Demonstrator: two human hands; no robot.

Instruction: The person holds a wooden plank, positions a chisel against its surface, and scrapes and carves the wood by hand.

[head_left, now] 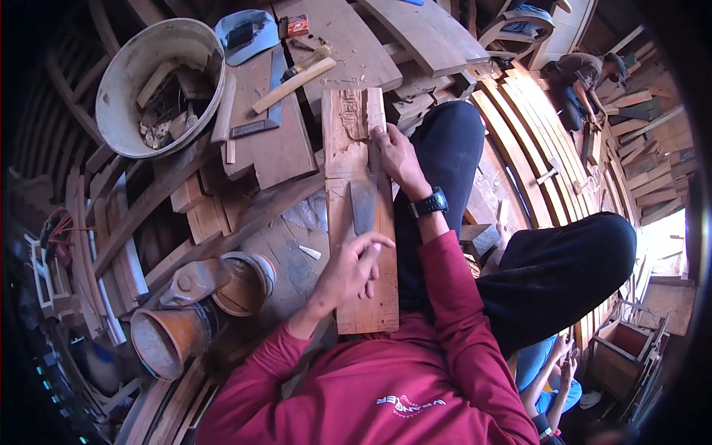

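Note:
A squared wooden beam (367,313) lies lengthwise before me, its near end against my maroon shirt. Its far end has a rough, chipped recess (351,119) with pencil lines below. My right hand (400,157), wearing a black watch, is closed on the beam's right edge beside the recess, thumb on top. A grey blade-like flat piece (362,206) lies on the beam's middle; whether it has a handle is hidden. Over the near half is my left hand (348,271), its index finger stretched out and the others loosely bent, with nothing visible in it.
A white bucket (111,111) of wood scraps stands at upper left. Near it, a try square (276,96), a wooden stick (293,85) and a blue cap (248,37) lie on planks. Lower left are tins (159,345). Another person (582,81) works at upper right near a hammer (549,172).

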